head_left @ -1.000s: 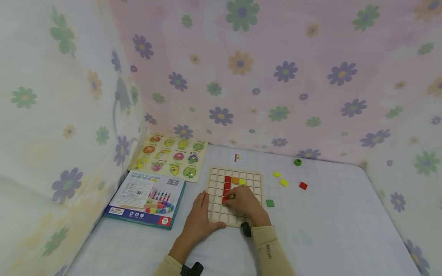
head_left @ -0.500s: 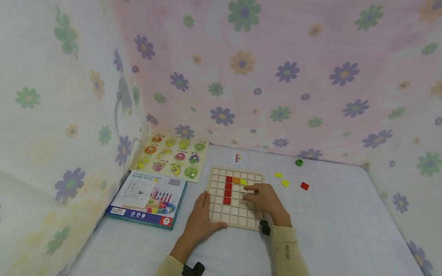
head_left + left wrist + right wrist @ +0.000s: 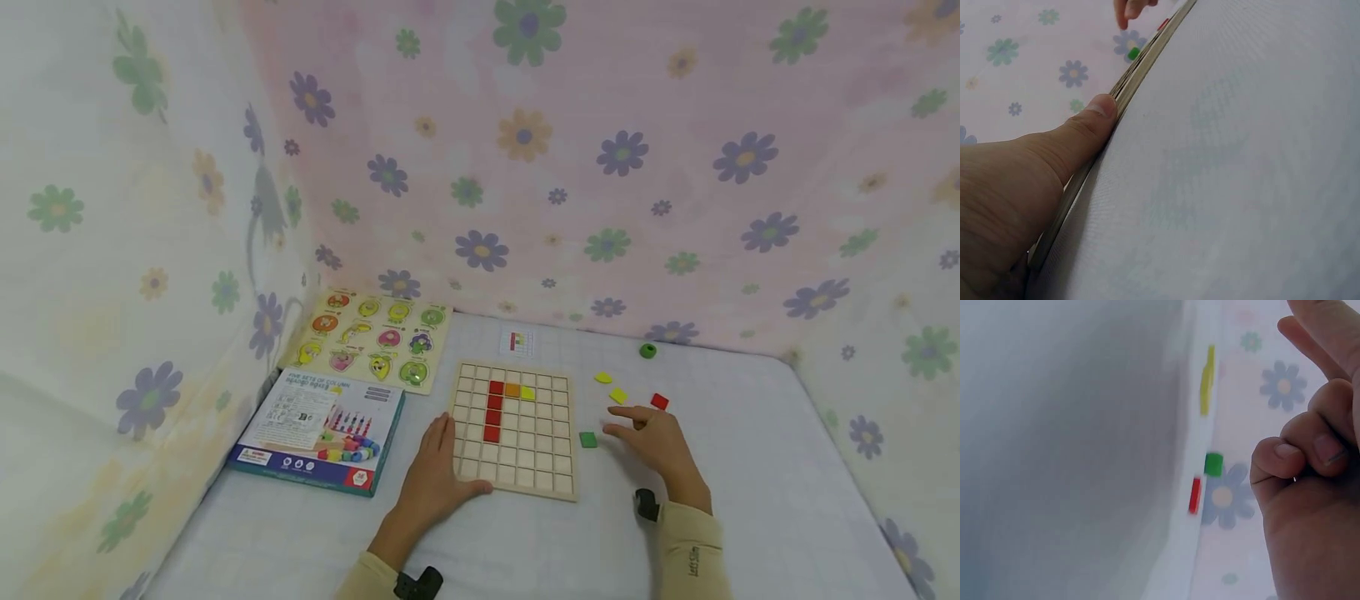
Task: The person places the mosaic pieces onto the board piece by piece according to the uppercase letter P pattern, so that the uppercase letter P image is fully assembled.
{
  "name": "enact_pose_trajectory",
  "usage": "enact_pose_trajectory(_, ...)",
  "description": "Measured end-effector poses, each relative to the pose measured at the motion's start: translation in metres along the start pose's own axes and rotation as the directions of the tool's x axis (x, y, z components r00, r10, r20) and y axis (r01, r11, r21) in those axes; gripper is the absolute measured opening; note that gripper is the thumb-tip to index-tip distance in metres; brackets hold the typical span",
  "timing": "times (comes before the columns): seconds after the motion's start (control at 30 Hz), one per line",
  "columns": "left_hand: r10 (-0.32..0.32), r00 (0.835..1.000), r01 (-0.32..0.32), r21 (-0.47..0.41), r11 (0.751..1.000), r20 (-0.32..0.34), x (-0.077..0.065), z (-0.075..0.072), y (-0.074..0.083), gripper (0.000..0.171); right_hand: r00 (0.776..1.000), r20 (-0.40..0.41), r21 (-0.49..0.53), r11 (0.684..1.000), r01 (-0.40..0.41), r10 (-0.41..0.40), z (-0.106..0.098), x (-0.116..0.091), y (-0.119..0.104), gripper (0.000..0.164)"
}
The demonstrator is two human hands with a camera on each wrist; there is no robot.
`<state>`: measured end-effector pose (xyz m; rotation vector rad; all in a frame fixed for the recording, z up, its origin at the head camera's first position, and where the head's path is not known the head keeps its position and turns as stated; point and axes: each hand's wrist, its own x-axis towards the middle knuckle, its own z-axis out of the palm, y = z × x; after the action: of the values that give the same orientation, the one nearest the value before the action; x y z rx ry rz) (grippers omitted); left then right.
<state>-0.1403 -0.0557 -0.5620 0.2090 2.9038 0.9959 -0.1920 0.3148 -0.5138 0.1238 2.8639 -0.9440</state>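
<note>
Right hand [image 3: 652,437] has left the grid board [image 3: 517,479], fingers loosely curled, empty, near green tile [image 3: 588,439]; left hand [image 3: 433,475] presses the board flat. Six cells filled; four loose tiles remain.

Small pattern card [image 3: 517,342] near the bed's far edge too tiny to read, left hand's [image 3: 437,471] fingers hiding the grid board's [image 3: 514,427] near-left cells

The pale square wooden grid board [image 3: 517,433] looks smooth and matt, its small red, orange and yellow tiles [image 3: 510,390] painted (faintly glossy). Soft white woven cloth [image 3: 750,492] covers the table; the blue cardboard box [image 3: 318,429] shines.
</note>
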Motion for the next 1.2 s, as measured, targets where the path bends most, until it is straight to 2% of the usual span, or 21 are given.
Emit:
enact_pose_trajectory(0.2, 0.001, 1.000, -0.001, -0.011, 1.000, -0.004, -0.001, 0.001, -0.001, 0.133, 0.996, -0.005, 0.011, 0.996, -0.090, 0.090, -0.016, -0.009, 0.029, 0.061)
enact_pose_trajectory(0.37, -0.012, 1.000, 0.012, -0.016, 1.000, 0.008, -0.001, 0.000, 0.001, 0.134, 0.991, -0.062, 0.052, 0.992, -0.113, 0.116, -0.025, -0.013, 0.052, 0.068)
enact_pose_trajectory(0.47, -0.013, 1.000, 0.013, -0.020, 1.000, 0.012, -0.002, 0.000, 0.002, 0.134, 0.987, -0.114, 0.043, 0.993, -0.112, 0.117, -0.027, -0.013, 0.064, 0.069)
enact_pose_trajectory(0.67, -0.009, 1.000, 0.009, -0.012, 1.000, 0.006, -0.001, -0.002, 0.004, 0.133, 0.966, -0.209, 0.078, 0.987, -0.138, 0.152, -0.026, -0.005, 0.079, 0.069)
enact_pose_trajectory(0.8, -0.011, 1.000, 0.011, -0.027, 1.000, 0.001, -0.004, -0.002, 0.004, 0.132, 0.957, -0.198, 0.157, 0.970, -0.183, 0.213, -0.024, -0.003, 0.086, 0.070)
enact_pose_trajectory(0.93, -0.002, 1.000, 0.002, -0.039, 0.999, 0.002, -0.004, -0.001, 0.003, 0.132, 0.944, -0.180, 0.187, 0.952, -0.242, 0.275, -0.025, -0.001, 0.088, 0.069)
enact_pose_trajectory(1.03, 0.000, 1.000, 0.000, -0.015, 1.000, 0.000, -0.003, 0.000, 0.002, 0.132, 0.944, -0.196, 0.165, 0.958, -0.234, 0.264, -0.026, 0.004, 0.089, 0.067)
enact_pose_trajectory(1.2, 0.003, 1.000, -0.003, -0.010, 1.000, -0.009, -0.002, 0.000, 0.002, 0.131, 0.957, -0.197, 0.124, 0.974, -0.192, 0.214, -0.027, 0.013, 0.093, 0.067)
